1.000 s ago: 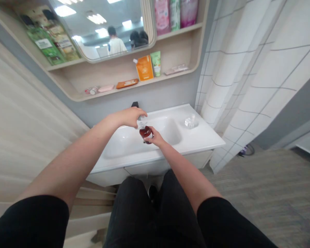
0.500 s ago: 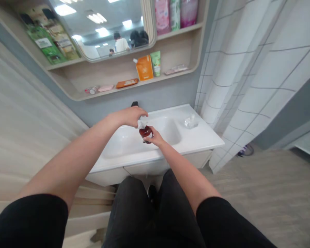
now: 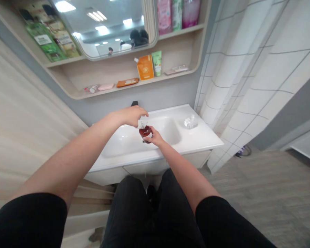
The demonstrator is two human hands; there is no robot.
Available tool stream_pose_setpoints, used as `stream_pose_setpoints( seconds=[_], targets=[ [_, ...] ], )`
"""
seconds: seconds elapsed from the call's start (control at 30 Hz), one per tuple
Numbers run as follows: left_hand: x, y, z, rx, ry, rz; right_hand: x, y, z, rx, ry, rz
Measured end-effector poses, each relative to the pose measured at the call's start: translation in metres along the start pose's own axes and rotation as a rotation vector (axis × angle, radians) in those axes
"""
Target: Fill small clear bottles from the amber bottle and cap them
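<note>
While the person faces the wall, a beige shelf unit [image 3: 170,80] spreads across it, and below this unit lies a white washbasin [image 3: 167,120] with a wide flat rim. A mirror [image 3: 103,26] is set in the upper part of the unit, between shelves of bottles; the green bottle [image 3: 45,39] stands at its left, the pink bottle [image 3: 164,15] at its right. Both hands are above the basin, near its middle. The left hand [image 3: 133,116] comes from over the faucet [image 3: 134,103], its fingers clamped on a small pale container; some fingertips are hidden. The right hand [image 3: 155,137] has its fingers closed around the side of an amber bottle. On the lower shelf stand an orange pouch [image 3: 145,67] and, just beside it, a green tube [image 3: 157,63]. The amber bottle [image 3: 145,131] is over the basin, and one cannot tell its exact tilt. On the right part of the rim rests a clear object [image 3: 190,122]. The pale container [image 3: 142,124] is at the top of the amber bottle; whether they touch, one cannot tell.
</note>
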State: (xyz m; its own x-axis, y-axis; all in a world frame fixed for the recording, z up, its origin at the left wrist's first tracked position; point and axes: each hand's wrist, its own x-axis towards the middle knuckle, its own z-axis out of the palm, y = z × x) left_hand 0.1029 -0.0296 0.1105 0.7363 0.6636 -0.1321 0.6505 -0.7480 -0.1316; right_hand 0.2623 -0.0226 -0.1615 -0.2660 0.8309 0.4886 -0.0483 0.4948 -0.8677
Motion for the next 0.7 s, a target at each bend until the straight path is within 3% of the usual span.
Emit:
stream_pose_setpoints(
  seconds=[0.23, 0.4, 0.53, 0.7],
  targets=[
    [-0.002, 0.0, -0.001, -0.013, -0.008, -0.014, -0.001, -0.003, 0.0, 0.0, 0.006, 0.002],
    [-0.008, -0.015, 0.006, -0.121, 0.019, -0.055, -0.001, -0.002, 0.0, -0.004, -0.002, -0.001],
    [-0.018, -0.034, 0.026, -0.354, 0.08, -0.128, 0.0, -0.003, 0.0, -0.001, -0.01, -0.003],
    [-0.037, -0.048, 0.069, -0.7, 0.242, -0.236, 0.001, -0.002, -0.001, -0.022, -0.032, 0.013]
  ],
)
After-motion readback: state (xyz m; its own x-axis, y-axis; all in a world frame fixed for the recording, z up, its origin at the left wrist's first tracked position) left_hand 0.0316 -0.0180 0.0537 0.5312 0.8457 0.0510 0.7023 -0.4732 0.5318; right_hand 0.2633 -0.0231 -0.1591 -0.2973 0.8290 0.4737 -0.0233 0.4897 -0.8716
